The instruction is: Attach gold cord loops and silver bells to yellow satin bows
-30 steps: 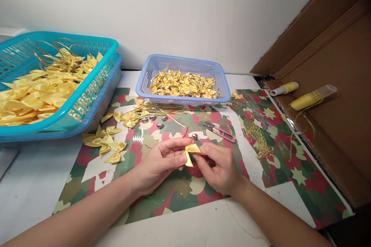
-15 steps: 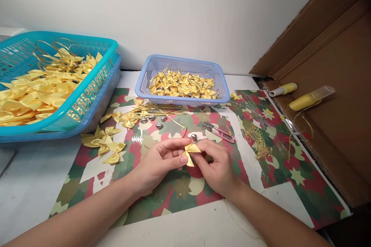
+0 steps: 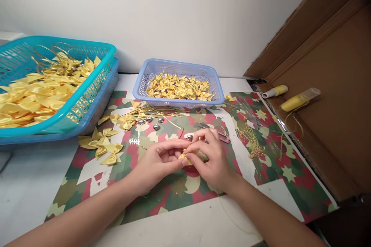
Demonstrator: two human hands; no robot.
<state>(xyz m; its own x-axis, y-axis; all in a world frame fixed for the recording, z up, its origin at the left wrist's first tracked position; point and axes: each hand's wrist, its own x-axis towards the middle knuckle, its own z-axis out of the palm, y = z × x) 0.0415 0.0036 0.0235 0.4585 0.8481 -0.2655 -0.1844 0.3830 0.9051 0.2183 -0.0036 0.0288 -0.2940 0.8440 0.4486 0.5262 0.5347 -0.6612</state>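
Between my two hands, over the patterned sheet, is a small yellow bow (image 3: 188, 161), mostly covered by fingers. My left hand (image 3: 162, 162) pinches it between thumb and fingers. Thumb and index finger of my right hand (image 3: 210, 160) press on the bow from the right. A silver bell (image 3: 189, 137) shows just above my fingertips. Pink snips (image 3: 224, 136) lie behind my right hand, partly hidden by it. Several loose silver bells (image 3: 156, 127) and gold wires (image 3: 158, 112) lie beyond my left hand. A thin yellow thread (image 3: 228, 214) trails below my right wrist.
A turquoise basket (image 3: 111, 51) of yellow bows stands at the left, stacked on a blue one. A blue-violet basket (image 3: 179, 102) of bows stands at the back. Loose bows (image 3: 111, 153) lie left. Thread scraps (image 3: 253, 141) and two thread rolls (image 3: 298, 100) are at the right, beside cardboard (image 3: 327, 85).
My right fingers have moved left over the bow, now covering most of it, and my right index finger is raised and bent. The whole view has shifted slightly.
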